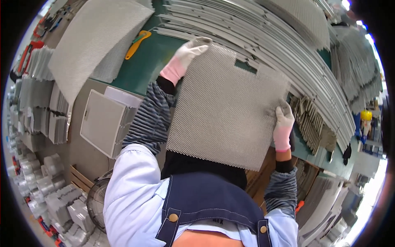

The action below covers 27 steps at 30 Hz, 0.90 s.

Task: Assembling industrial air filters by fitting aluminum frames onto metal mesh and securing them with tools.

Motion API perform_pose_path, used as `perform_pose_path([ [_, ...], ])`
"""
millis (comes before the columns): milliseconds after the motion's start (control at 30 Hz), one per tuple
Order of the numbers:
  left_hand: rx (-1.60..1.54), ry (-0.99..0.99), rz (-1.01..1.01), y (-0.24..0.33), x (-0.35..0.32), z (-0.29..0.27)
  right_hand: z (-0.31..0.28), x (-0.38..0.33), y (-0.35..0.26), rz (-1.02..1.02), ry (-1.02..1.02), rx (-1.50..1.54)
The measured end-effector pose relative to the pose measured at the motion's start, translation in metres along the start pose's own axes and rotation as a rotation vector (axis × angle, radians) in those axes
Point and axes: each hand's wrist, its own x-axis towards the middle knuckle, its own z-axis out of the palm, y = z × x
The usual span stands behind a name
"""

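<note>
A grey sheet of expanded metal mesh [222, 107] with a rectangular notch in its far edge is held up in front of me, tilted. My left hand [190, 52], in a white and pink glove, grips its far left corner. On the right edge, my right hand [284, 123] in a matching glove has its thumb over the mesh and its fingers behind it, mostly hidden. The near edge of the sheet hangs over my lap. Through the notch, a bit of the green table [245, 65] shows.
Long pale metal profiles [247, 37] lie stacked across the table. A larger mesh sheet [98, 37] and a yellow-handled tool [138, 44] are at the far left. Cut mesh strips [308, 123] sit right of my hand. Framed panels [103, 121] and a floor fan [98, 201] stand left.
</note>
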Motion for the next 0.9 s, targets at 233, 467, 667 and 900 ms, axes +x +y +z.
perform_pose_path([
  [233, 0.434, 0.312, 0.228, 0.021, -0.013, 0.008, -0.005, 0.0, -0.035, -0.298, 0.081, -0.796],
  [467, 0.093, 0.441, 0.265, 0.045, -0.009, -0.024, 0.021, -0.057, -0.042, 0.176, -0.286, -0.074],
  [667, 0.332, 0.28, 0.203, 0.086, -0.06, 0.033, -0.008, -0.129, -0.041, -0.052, -0.119, -0.267],
  [900, 0.275, 0.11, 0.059, 0.078, -0.142, 0.077, -0.053, -0.196, -0.045, 0.495, -0.31, 0.112],
])
